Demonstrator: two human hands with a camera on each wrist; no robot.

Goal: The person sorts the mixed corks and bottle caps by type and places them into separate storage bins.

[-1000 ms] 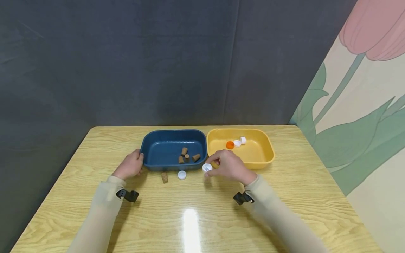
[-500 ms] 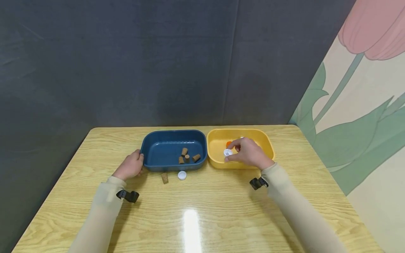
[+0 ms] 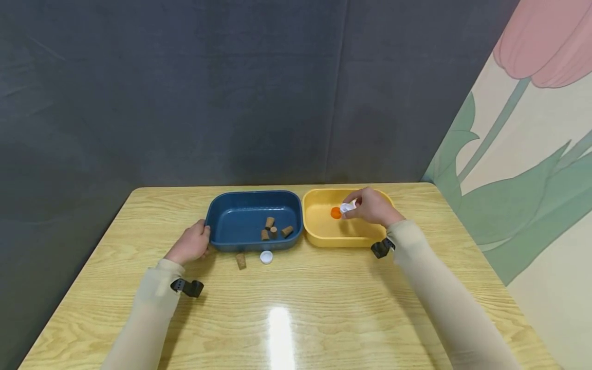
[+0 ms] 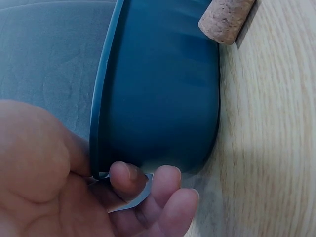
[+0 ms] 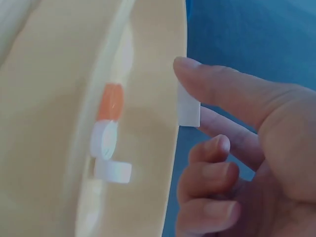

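Note:
My left hand (image 3: 190,242) grips the left end of the blue bin (image 3: 233,218). In the left wrist view its thumb goes over the rim while the curled fingers (image 4: 167,183) lie along the outer wall. Over the yellow bin (image 3: 321,231), my right hand (image 3: 373,206) pinches a white bottle cap (image 5: 188,111) between thumb and forefinger; the other fingers are curled. Below it in the right wrist view, an orange cap (image 5: 111,102), a round white cap (image 5: 103,139) and a second white cap (image 5: 113,171) lie inside the bin.
Several corks (image 3: 270,222) lie in the right part of the blue bin. In front of it on the wooden table (image 3: 222,318) are one cork (image 3: 241,261) and one white cap (image 3: 266,257). A dark curtain (image 3: 231,92) hangs behind the table's back edge.
My right hand has carried the white cap from the table in front of the bins, rightward and away from me, over the yellow bin. The left hand stays at the blue bin.

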